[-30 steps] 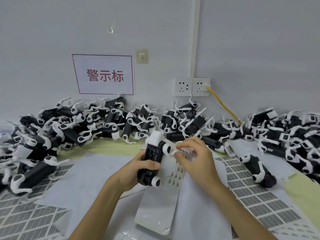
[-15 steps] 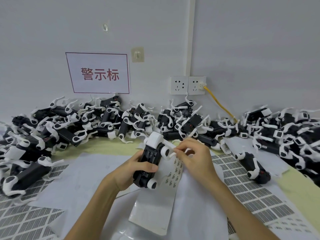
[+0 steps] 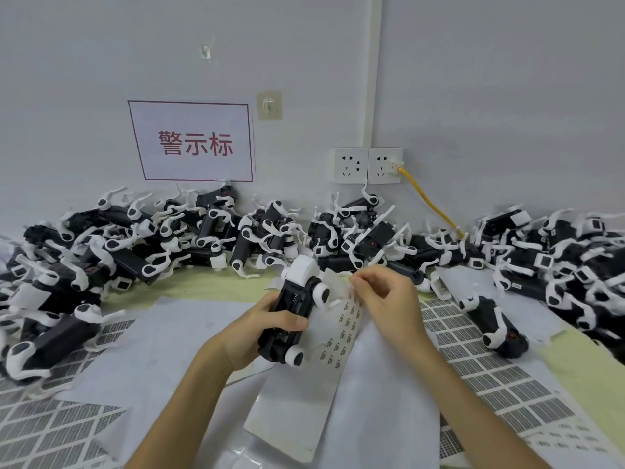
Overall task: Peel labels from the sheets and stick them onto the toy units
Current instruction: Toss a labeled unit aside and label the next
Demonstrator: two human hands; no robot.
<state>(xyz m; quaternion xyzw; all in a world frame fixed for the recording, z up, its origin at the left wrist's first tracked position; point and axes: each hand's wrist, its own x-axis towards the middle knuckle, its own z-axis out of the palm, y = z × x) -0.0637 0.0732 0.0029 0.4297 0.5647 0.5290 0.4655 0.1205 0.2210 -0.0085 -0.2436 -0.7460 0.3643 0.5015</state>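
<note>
While the left hand (image 3: 260, 333) grips one toy unit (image 3: 297, 299), the right hand (image 3: 389, 299) pinches the label sheet (image 3: 334, 346); the big pile (image 3: 142, 252) probably needs labels too.

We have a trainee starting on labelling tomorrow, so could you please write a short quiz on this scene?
1. Which hand grips the black-and-white toy unit? A left, B right, C neither.
2. True or false: the right hand pinches the label strip at its upper end.
3. Fill in: the cable plugged into the wall socket is ____.
Key: 1 A, the left hand; 2 true; 3 yellow.
</note>
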